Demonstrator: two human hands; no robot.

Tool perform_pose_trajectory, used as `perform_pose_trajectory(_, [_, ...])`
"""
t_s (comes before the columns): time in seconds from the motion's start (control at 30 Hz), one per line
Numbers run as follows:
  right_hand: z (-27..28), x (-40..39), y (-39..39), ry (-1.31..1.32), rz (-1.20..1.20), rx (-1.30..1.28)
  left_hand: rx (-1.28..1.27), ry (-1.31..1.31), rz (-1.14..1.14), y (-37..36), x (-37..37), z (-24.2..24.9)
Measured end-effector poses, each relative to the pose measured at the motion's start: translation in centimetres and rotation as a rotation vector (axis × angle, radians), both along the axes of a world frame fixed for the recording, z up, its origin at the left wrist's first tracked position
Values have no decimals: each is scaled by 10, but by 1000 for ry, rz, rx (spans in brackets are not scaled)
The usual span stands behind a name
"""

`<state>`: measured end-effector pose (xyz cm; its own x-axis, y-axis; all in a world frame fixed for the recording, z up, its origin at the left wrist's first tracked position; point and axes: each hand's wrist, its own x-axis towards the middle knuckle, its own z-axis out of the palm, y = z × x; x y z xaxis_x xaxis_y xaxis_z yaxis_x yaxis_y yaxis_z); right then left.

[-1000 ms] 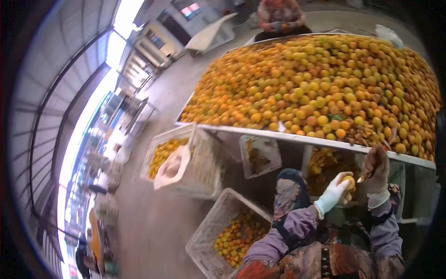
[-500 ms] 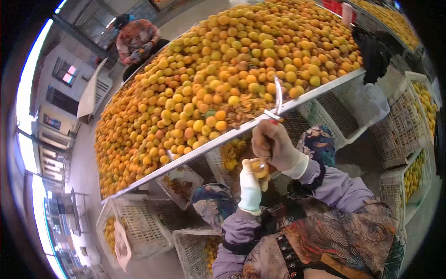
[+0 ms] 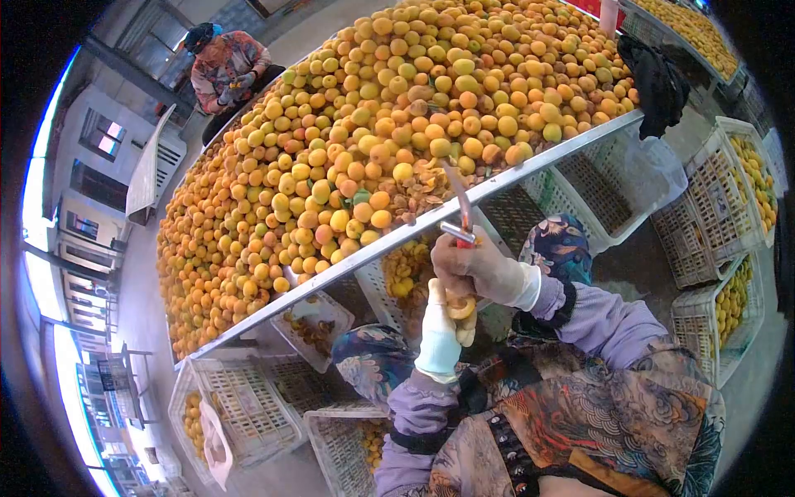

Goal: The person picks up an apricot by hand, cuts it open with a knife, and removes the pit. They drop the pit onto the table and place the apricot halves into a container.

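My left hand (image 3: 440, 338), in a white glove, is closed around a cut apricot (image 3: 462, 307) whose pale orange inside shows. Just above it my right hand (image 3: 479, 267), in a dirty glove, is wrapped round a curved knife (image 3: 462, 199). Its blade points up and away, past the table's metal edge, and a bit of red shows at its base. The right hand's lower fingers are right at the apricot; whether they touch it is hard to tell. Beyond the hands, a large heap of apricots (image 3: 331, 174) covers the table, with torn, browned pieces near its front edge.
The table's metal rim (image 3: 397, 235) runs diagonally in front of me. Under it stands a crate of split apricots (image 3: 404, 273). More plastic crates (image 3: 248, 406) stand at lower left and right (image 3: 696, 207). A black cloth (image 3: 654, 83) hangs at the table's corner. Another person (image 3: 228, 70) sits across the heap.
My right hand has come down closer to the apricot in my left hand, and the knife has turned with it. The whole view has shifted slightly.
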<state>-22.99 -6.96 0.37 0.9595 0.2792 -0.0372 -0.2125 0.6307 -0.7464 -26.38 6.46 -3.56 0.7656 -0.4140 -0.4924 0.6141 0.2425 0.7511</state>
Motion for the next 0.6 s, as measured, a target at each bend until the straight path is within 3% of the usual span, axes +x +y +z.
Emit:
perform_pose_trajectory(0.2, [-16,-4,5,-31,-85,-123,31,-29,60,-9,-4,5])
perform_pose_trajectory(0.27, [-28,3,-2,42,-53,268,62,-105,25,-5,-5,-9])
perform_pose_trajectory(0.37, [-33,8,-5,181,-4,385,103,-225,-13,-8,-6,-10])
perform_pose_trajectory(0.5, [-41,12,-5,448,-150,473,226,-293,34,-16,-10,-9])
perform_pose_trajectory(0.6, [-37,12,-3,493,-148,411,227,-284,52,-17,-9,-13])
